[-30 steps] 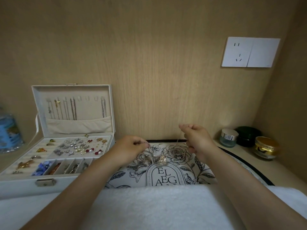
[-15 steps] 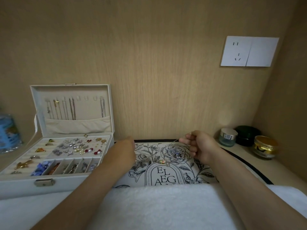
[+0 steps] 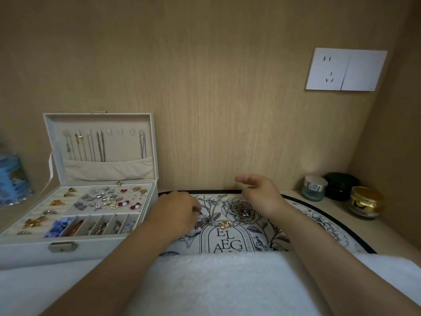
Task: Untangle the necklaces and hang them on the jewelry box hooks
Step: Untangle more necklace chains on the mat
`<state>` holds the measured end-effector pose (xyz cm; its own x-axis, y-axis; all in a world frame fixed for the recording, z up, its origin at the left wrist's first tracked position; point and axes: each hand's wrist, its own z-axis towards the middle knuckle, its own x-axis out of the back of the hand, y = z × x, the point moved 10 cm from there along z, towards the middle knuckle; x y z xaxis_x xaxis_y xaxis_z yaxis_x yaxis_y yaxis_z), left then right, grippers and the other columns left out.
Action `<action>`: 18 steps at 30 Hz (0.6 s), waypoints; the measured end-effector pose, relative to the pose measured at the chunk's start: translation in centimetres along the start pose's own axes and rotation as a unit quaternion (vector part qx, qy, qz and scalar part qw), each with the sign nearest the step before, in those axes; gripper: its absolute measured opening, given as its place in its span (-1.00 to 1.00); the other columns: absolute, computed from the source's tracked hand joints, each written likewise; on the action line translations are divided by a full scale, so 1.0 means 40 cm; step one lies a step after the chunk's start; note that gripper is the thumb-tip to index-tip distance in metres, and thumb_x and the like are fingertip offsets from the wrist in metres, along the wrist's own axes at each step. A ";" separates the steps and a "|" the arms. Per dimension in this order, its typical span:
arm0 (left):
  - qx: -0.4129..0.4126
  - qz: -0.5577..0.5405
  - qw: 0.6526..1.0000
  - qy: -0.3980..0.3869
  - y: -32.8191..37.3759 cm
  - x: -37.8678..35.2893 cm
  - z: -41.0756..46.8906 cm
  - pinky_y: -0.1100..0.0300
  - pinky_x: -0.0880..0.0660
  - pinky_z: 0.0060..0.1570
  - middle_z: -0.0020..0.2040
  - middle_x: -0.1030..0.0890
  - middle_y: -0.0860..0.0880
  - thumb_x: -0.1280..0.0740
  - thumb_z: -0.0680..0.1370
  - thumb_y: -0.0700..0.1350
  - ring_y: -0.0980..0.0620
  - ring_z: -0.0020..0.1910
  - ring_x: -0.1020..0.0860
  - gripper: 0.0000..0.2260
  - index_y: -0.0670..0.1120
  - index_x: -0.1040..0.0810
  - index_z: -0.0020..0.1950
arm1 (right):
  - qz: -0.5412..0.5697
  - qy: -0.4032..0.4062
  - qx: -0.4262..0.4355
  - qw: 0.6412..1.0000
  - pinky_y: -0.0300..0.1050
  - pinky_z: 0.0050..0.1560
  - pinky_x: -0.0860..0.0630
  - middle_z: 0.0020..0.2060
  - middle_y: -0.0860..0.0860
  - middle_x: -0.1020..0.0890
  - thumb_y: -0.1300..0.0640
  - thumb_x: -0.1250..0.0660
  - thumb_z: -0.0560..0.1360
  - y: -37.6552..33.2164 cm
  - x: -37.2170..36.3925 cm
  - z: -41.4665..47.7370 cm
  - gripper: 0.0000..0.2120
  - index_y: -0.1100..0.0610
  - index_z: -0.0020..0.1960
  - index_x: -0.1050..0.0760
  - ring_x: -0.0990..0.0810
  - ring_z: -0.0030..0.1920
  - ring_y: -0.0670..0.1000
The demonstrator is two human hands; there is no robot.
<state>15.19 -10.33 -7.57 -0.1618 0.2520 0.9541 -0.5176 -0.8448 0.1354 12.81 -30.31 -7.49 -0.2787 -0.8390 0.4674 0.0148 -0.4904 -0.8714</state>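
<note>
Step in hand: untangling, we'd say. The necklaces lie in a small heap on the flowered mat, between the two hands. A round pendant sits at the heap's right side and a gold charm near its middle.

The left hand is down on the mat at the heap's left end, fingers curled under. We cannot tell whether it pinches a chain or only rests there. The right hand hangs above the mat's far edge, apart from the heap, fingers loosely spread and holding nothing.

The jewelry box stands open on the left, just beside the mat. Its lid hooks carry several chains on the left and one at the far right. A few hooks between look free. Nothing from the heap is hung yet.

Next move, in our judgement: the right hand comes down and takes a loose strand near the pendant while the left pins the rest. Then we tease one chain clear and carry it to a free hook. The links are fine, so pull slowly; a hard tug would likely tighten the knot.
</note>
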 end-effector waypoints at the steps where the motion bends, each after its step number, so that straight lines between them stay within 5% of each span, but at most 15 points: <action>1: -0.004 -0.005 0.999 -0.031 0.006 -0.011 0.006 0.18 -0.53 0.08 0.17 -0.63 0.12 -0.30 0.59 -0.04 0.08 0.07 -0.60 -0.78 0.13 -0.67 0.17 | -0.027 -0.006 0.022 0.999 -0.14 0.03 -0.55 0.17 -0.07 -0.59 0.33 -0.22 0.58 -0.012 -0.010 -0.004 -0.65 0.00 0.24 -0.57 -0.63 -0.01 -0.05; 3: -0.001 0.026 0.994 -0.106 0.013 -0.035 0.009 0.19 -0.51 0.12 0.24 -0.61 0.08 -0.28 0.62 -0.04 0.05 0.14 -0.59 -0.77 0.06 -0.65 0.23 | -0.074 -0.042 0.060 0.995 -0.23 -0.04 -0.54 0.05 -0.11 -0.65 0.29 -0.28 0.58 -0.032 -0.049 -0.011 -0.71 -0.03 0.13 -0.63 -0.60 -0.12 -0.18; 5: 0.000 0.064 0.995 -0.076 0.013 -0.021 0.005 0.17 -0.53 0.02 0.12 -0.64 0.01 -0.25 0.62 -0.09 -0.01 0.07 -0.60 -0.80 0.00 -0.65 0.13 | -0.118 -0.096 0.086 0.985 -0.31 -0.16 -0.52 -0.06 -0.12 -0.70 0.21 -0.35 0.57 -0.044 -0.099 -0.026 -0.80 -0.03 0.05 -0.68 -0.59 -0.24 -0.26; 7: 0.010 0.053 0.998 -0.030 0.001 -0.013 0.001 0.18 -0.48 -0.20 -0.07 -0.63 -0.03 -0.25 0.56 -0.23 -0.01 -0.09 -0.59 -0.85 -0.07 -0.61 -0.04 | -0.161 -0.131 0.105 0.973 -0.30 -0.02 -0.56 -0.03 -0.14 -0.71 0.18 -0.40 0.53 -0.039 -0.133 -0.034 -0.84 -0.03 0.02 -0.69 -0.63 -0.10 -0.23; 9: 0.041 -0.035 0.998 -0.013 -0.020 -0.015 0.003 0.15 -0.44 -0.30 -0.14 -0.61 -0.08 -0.20 0.57 -0.31 0.00 -0.21 -0.55 -0.86 -0.14 -0.51 -0.09 | -0.179 -0.140 0.109 0.968 -0.26 0.13 -0.55 0.01 -0.16 -0.70 0.17 -0.43 0.51 -0.029 -0.140 -0.035 -0.86 -0.01 0.02 -0.70 -0.63 0.02 -0.20; 12: 0.114 -0.256 0.959 0.048 -0.043 0.027 0.005 -0.04 -0.55 -0.18 -0.16 -0.62 -0.11 -0.11 0.68 -0.14 -0.10 -0.20 -0.62 -0.83 -0.09 -0.43 -0.05 | -0.139 -0.128 0.088 0.978 -0.37 0.05 -0.51 -0.04 -0.19 -0.69 0.21 -0.41 0.52 -0.018 -0.114 -0.027 -0.84 -0.01 0.02 -0.68 -0.62 -0.03 -0.24; 15: 0.173 -0.383 0.903 0.087 -0.069 0.060 -0.005 0.13 -0.49 -0.37 -0.21 -0.58 -0.09 -0.07 0.70 -0.07 -0.06 -0.24 -0.66 -0.80 -0.03 -0.44 -0.02 | -0.137 -0.147 0.070 0.977 -0.48 -0.06 -0.47 -0.08 -0.25 -0.65 0.38 -0.30 0.49 -0.010 -0.098 -0.030 -0.65 -0.03 0.02 -0.66 -0.60 -0.06 -0.27; 18: 0.145 -0.273 0.935 0.175 -0.086 0.127 -0.007 0.18 -0.38 -0.42 -0.23 -0.55 -0.05 -0.07 0.69 -0.11 0.04 -0.34 -0.54 -0.83 -0.06 -0.43 0.02 | -0.157 -0.171 0.072 0.970 -0.34 0.13 -0.52 0.09 -0.18 -0.64 0.44 -0.31 0.39 -0.001 -0.088 -0.032 -0.55 -0.07 0.03 -0.63 -0.58 0.10 -0.19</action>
<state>15.93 -6.01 -3.24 -0.2301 0.7794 0.5827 -0.3626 -0.6244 0.6919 12.58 -27.02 -9.29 0.0432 -0.6603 0.7497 0.1213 -0.7414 -0.6600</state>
